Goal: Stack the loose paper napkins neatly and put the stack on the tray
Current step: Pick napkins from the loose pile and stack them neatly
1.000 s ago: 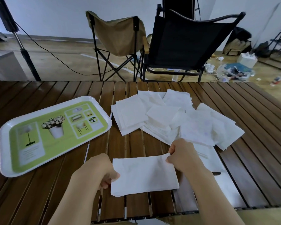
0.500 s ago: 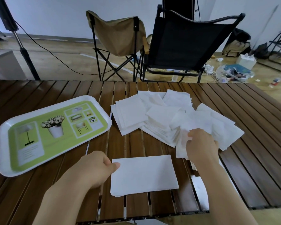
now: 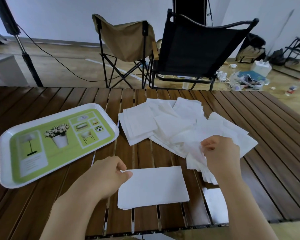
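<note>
A neat stack of white napkins (image 3: 154, 187) lies on the slatted wooden table near its front edge. My left hand (image 3: 107, 175) pinches the stack's upper left corner between thumb and fingers. Behind it spreads a loose pile of napkins (image 3: 164, 125). My right hand (image 3: 222, 153) sits at the pile's near right edge and pinches a loose napkin (image 3: 196, 153), which is lifted and crumpled. The green tray with a white rim (image 3: 7, 172) lies on the left and holds nothing.
Another napkin (image 3: 215, 205) lies flat right of the stack, under my right forearm. A tan folding chair (image 3: 126, 42) and a black chair (image 3: 197, 49) stand beyond the table's far edge. A light stand (image 3: 22, 49) rises at the back left. Clutter covers the floor at the right.
My right hand left the stack's upper right corner, went up and right into the loose pile and took hold of a napkin. My left hand shifted onto the stack's upper left corner.
</note>
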